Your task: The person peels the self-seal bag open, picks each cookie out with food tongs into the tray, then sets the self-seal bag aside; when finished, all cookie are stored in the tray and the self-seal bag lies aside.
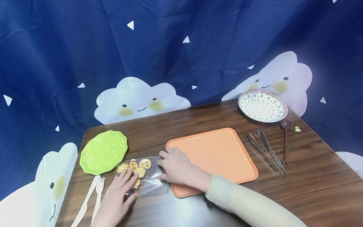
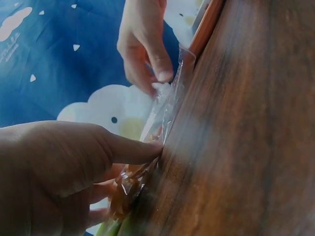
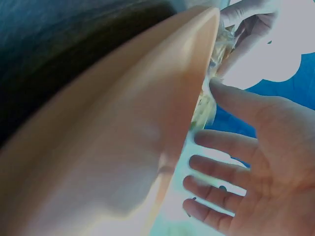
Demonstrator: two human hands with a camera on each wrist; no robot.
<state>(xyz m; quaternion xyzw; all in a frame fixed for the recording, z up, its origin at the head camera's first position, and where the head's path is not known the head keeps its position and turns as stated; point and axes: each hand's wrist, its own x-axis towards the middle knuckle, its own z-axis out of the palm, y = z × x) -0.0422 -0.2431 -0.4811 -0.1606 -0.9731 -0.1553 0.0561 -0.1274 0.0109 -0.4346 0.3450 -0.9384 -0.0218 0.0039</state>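
A transparent bag [image 1: 153, 187] of cookies [image 1: 145, 164] was laid on the dark wooden surface [image 1: 320, 176], toward its left edge, between a green plate [image 1: 105, 151] and an orange tray [image 1: 215, 154]. The cookies were gathered in the bag's left half, and its right end was set at the tray's left edge. The left hand [image 1: 119, 192] was placed over the cookie-filled end, its fingers outstretched and spread on the film and its thumb extended at the near side; the bag was touched but not clasped. The right hand [image 1: 177, 165] was held at the bag's other end, over the tray's left edge, with fingers extended and nothing gripped; whether the film was touched by it could not be told.

The dotted green plate was set at the surface's far left corner, with a white knife [image 1: 88, 200] and a white fork [image 1: 99, 190] placed along the left edge. A patterned dish [image 1: 263, 106] was positioned near the far right corner. Metal tongs [image 1: 270, 151] were laid beside the tray's right edge, their arms parted, and a brown spoon [image 1: 285, 142] was placed nearer the surface's right edge, with a small flower [image 1: 297, 129] just beside it.
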